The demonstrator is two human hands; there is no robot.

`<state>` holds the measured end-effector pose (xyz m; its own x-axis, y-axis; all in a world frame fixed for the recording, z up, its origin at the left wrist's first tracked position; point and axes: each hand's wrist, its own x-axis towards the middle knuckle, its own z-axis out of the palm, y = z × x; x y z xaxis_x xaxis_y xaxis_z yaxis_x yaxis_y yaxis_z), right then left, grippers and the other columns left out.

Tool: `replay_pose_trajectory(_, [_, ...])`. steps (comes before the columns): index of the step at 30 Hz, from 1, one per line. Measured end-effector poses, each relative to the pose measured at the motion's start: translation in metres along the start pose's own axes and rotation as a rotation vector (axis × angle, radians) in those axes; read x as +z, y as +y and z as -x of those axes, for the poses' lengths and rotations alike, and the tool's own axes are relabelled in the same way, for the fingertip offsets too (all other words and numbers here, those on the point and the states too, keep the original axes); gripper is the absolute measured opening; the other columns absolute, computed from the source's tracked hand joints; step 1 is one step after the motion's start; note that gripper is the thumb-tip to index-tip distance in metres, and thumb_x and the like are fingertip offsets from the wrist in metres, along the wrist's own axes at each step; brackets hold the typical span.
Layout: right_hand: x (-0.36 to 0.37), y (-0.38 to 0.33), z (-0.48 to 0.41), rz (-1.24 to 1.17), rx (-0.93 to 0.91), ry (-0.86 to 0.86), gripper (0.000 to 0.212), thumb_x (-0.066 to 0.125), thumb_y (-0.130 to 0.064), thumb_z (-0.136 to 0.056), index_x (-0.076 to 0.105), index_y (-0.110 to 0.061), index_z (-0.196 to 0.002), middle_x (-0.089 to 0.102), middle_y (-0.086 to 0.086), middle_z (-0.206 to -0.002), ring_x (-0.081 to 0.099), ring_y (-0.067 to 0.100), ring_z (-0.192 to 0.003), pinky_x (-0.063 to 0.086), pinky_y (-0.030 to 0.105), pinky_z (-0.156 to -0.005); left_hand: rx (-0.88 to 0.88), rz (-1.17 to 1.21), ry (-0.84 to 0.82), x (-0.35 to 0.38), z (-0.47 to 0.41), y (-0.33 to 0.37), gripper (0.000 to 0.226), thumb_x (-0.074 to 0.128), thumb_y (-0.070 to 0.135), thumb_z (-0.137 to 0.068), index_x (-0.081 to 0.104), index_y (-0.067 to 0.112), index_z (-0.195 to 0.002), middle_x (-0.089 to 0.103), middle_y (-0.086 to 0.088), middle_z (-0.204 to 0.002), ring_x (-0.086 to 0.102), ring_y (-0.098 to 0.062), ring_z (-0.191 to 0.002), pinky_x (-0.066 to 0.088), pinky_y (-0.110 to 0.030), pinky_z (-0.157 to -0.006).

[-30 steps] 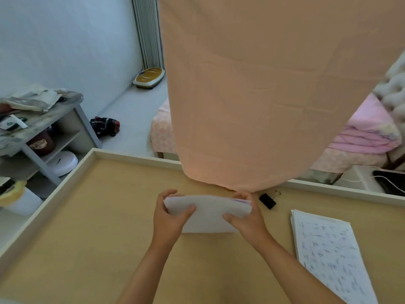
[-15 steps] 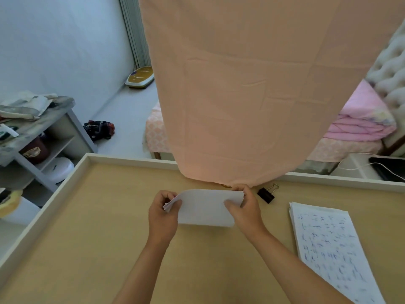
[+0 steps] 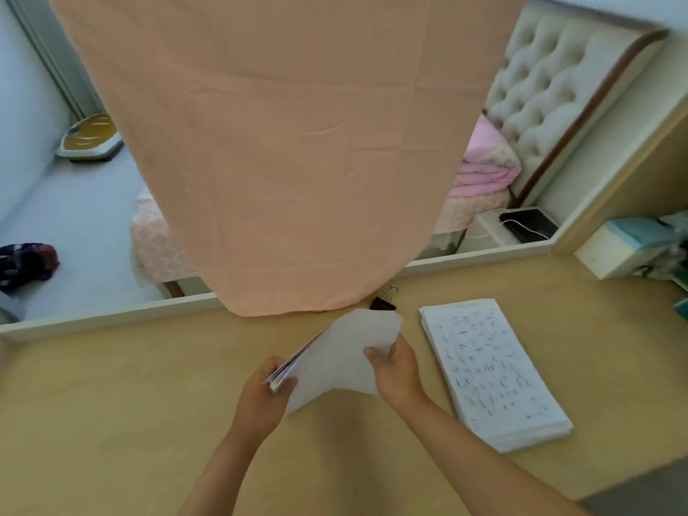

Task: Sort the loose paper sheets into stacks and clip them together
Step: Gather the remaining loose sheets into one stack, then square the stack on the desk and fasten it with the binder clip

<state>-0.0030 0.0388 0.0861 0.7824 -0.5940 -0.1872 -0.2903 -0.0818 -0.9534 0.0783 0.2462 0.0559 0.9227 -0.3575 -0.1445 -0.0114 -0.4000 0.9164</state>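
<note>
Both hands hold a white paper stack (image 3: pixel 335 361) above the middle of the wooden table (image 3: pixel 111 404). My left hand (image 3: pixel 266 398) grips its near left corner, where the sheet edges show. My right hand (image 3: pixel 396 370) pinches its right edge. The stack is tilted, its far corner pointing away to the right. A second stack of sheets with blue handwriting (image 3: pixel 491 370) lies flat on the table to the right. A black binder clip (image 3: pixel 383 301) lies on the table just beyond the held stack, partly hidden by it.
A peach cloth (image 3: pixel 283 143) hangs over the table's far edge, its hem touching the surface. The table has a raised white rim (image 3: pixel 111 316). Boxes and teal items (image 3: pixel 633 243) sit at the far right corner. Beyond are a bed and the floor.
The held stack has turned from level to slanted, its right end swung away. The view has shifted right, showing more of the written stack and the headboard.
</note>
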Motion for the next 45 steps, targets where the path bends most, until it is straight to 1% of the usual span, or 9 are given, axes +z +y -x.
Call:
replay_pose_trajectory(7, [-0.09,0.005,-0.024,0.021,0.106,0.076,0.031,0.061,-0.012,-0.091,0.055,-0.024,-0.119,0.066,-0.008,-0.112,0.065,0.012,-0.102,0.054,0.03,-0.085,-0.177,0.294,-0.072,0.075,-0.023,0.053,0.032,0.067,0.013,-0.091,0.064,0.021,-0.121,0.074,0.002,-0.109,0.072,-0.019,-0.097,0.058,-0.045,-0.084])
replay_pose_trajectory(14, [-0.205,0.046,-0.065,0.115,0.296,0.12,0.038,0.048,0.001,-0.086,0.048,-0.021,-0.117,0.063,0.0,-0.106,0.061,0.019,-0.093,0.05,0.03,-0.068,-0.277,0.151,-0.216,0.197,-0.023,0.103,0.034,0.047,0.004,-0.094,0.042,0.021,-0.123,0.059,0.005,-0.109,0.061,-0.013,-0.094,0.05,-0.027,-0.067])
replay_pose_trajectory(18, [-0.266,0.073,-0.101,0.171,0.292,0.145,0.051,0.046,0.0,-0.081,0.045,-0.022,-0.128,0.063,-0.003,-0.106,0.065,0.023,-0.088,0.051,0.031,-0.066,-0.332,0.034,-0.274,0.278,-0.033,0.116,0.039,0.041,0.005,-0.088,0.043,0.02,-0.124,0.06,0.004,-0.114,0.062,-0.013,-0.098,0.052,-0.027,-0.072])
replay_pose_trajectory(23, [-0.319,0.127,-0.137,0.586,0.426,-0.09,0.067,0.056,-0.025,-0.078,0.038,-0.021,-0.143,0.042,0.012,-0.141,0.043,0.034,-0.13,0.042,0.038,-0.106,-0.469,-0.157,-0.321,0.343,-0.038,0.111,0.025,0.056,0.01,-0.092,0.049,0.009,-0.116,0.053,0.002,-0.104,0.057,-0.016,-0.096,0.051,-0.031,-0.085])
replay_pose_trajectory(26, [-0.339,0.144,-0.145,0.617,0.506,-0.221,0.065,0.052,-0.026,-0.079,0.037,-0.023,-0.142,0.038,0.008,-0.145,0.044,0.031,-0.128,0.043,0.036,-0.103,-0.544,-0.191,-0.296,0.357,-0.035,0.1,0.03,0.065,0.019,-0.088,0.053,0.011,-0.114,0.056,-0.001,-0.11,0.058,-0.02,-0.103,0.053,-0.034,-0.09])
replay_pose_trajectory(31, [-0.335,0.159,-0.15,0.545,0.43,-0.325,0.084,0.045,-0.028,-0.071,0.025,-0.031,-0.152,0.052,-0.002,-0.142,0.054,0.027,-0.121,0.048,0.036,-0.099,-0.478,-0.108,-0.244,0.375,-0.027,0.1,0.07,0.066,0.018,-0.084,0.034,0.019,-0.146,0.051,0.001,-0.136,0.053,-0.02,-0.121,0.048,-0.04,-0.102])
replay_pose_trajectory(36, [-0.322,0.148,-0.157,0.707,0.464,-0.336,0.082,0.048,-0.028,-0.082,0.011,-0.018,-0.155,0.03,0.008,-0.158,0.038,0.033,-0.138,0.038,0.041,-0.111,-0.533,-0.09,-0.228,0.373,-0.032,0.097,0.076,0.063,0.016,-0.088,0.018,0.019,-0.149,0.049,-0.001,-0.14,0.053,-0.02,-0.123,0.048,-0.044,-0.104])
replay_pose_trajectory(39, [-0.312,0.123,-0.171,0.924,0.294,-0.289,0.075,0.048,-0.023,-0.089,0.013,-0.016,-0.155,0.011,0.012,-0.162,0.02,0.034,-0.145,0.027,0.043,-0.114,-0.539,-0.161,-0.175,0.362,-0.05,0.101,0.086,0.06,0.02,-0.094,0.002,0.014,-0.157,0.033,-0.007,-0.155,0.039,-0.025,-0.139,0.039,-0.043,-0.111])
replay_pose_trajectory(45, [-0.257,0.088,-0.209,0.855,-0.086,-0.497,0.061,0.043,-0.016,-0.095,0.023,-0.017,-0.153,0.03,0.007,-0.151,0.041,0.028,-0.13,0.042,0.038,-0.102,-0.46,-0.289,-0.022,0.327,-0.103,0.094,0.071,0.058,0.021,-0.095,0.021,0.015,-0.155,0.034,-0.008,-0.156,0.037,-0.024,-0.14,0.039,-0.038,-0.11])
